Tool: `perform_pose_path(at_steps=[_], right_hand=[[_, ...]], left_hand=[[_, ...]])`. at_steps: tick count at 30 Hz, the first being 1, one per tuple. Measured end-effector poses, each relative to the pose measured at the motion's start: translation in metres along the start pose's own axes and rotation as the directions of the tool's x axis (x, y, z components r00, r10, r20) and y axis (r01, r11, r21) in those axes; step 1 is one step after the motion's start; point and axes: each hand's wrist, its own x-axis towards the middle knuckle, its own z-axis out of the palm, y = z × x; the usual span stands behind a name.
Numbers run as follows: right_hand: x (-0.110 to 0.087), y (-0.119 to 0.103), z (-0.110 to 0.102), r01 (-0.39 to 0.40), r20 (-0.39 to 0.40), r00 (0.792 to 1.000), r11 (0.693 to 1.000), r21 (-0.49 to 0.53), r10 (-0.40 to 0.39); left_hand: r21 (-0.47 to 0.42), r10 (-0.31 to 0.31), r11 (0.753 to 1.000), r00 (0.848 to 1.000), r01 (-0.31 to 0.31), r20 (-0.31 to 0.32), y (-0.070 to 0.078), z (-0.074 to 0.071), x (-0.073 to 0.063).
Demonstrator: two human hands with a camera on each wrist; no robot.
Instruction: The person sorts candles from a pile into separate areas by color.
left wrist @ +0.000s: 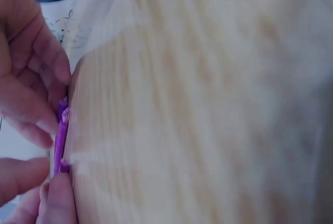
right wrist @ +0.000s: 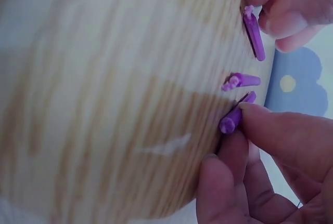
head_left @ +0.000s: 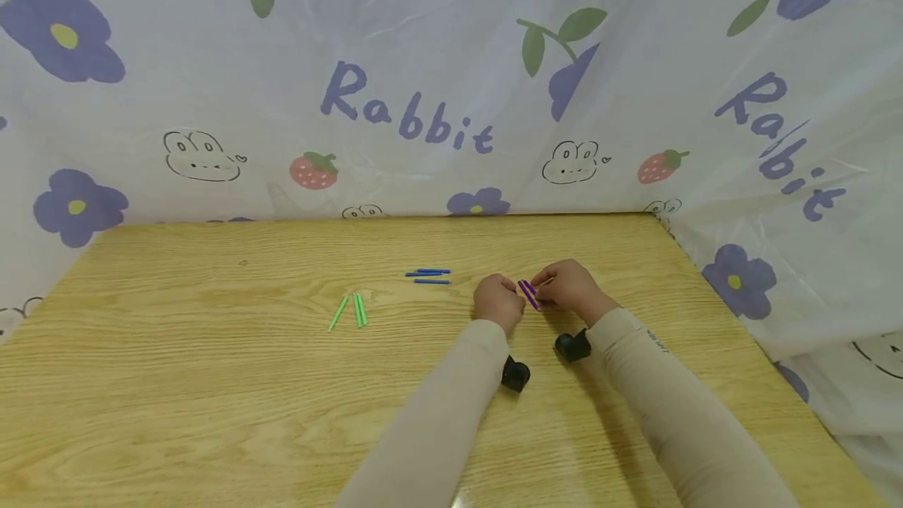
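Observation:
Three short purple candles lie at the table's right side, between the two hands. My left hand point(head_left: 501, 300) has its thumb and forefinger at the wick end of one purple candle point(right wrist: 254, 36) and seems to pinch it. Opposite, my right hand point(head_left: 570, 288) pinches another purple candle point(right wrist: 232, 120) between thumb and finger, low over the wood. The third purple candle point(right wrist: 244, 80) rests between these two, untouched. In the left wrist view, the right hand's fingers point(left wrist: 39, 83) are above and the left fingers point(left wrist: 61, 203) below, with the candles partly overlapping.
Several blue candles point(head_left: 432, 281) lie nearly parallel, left of the hands on the wooden table point(head_left: 247, 382). Farther left are green candles point(head_left: 339, 313), one slanted apart from two together. A printed cloth point(head_left: 423, 38) hangs behind and at the right edge.

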Motion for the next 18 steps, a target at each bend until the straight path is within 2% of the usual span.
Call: perform_pose_path(at_steps=[4, 7, 10, 15, 18], right_hand=[[0.001, 0.001, -0.001, 0.002, -0.007, 1.000, 1.000, 0.031, -0.002], [0.001, 0.002, -0.002, 0.006, 0.002, 1.000, 0.998, 0.058, -0.006], [-0.002, 0.003, -0.005, 0.014, 0.009, 1.000, 0.998, 0.054, -0.015], [-0.013, 0.005, -0.013, 0.071, -0.026, 0.997, 0.997, 0.031, -0.070], [-0.023, 0.007, -0.020, 0.109, -0.073, 0.991, 0.994, 0.000, -0.108]], left_hand=[[0.001, 0.024, 1.000, 0.999, -0.024, 0.034, -0.002, -0.005, 0.003], [-0.021, 0.027, 0.999, 0.996, -0.025, 0.089, -0.002, -0.011, 0.004], [-0.090, 0.044, 0.995, 0.987, -0.030, 0.155, -0.001, -0.020, 0.003], [-0.259, 0.095, 0.965, 0.964, -0.028, 0.250, 0.003, -0.051, -0.004], [-0.280, 0.122, 0.959, 0.959, -0.047, 0.255, 0.002, -0.075, -0.006]])
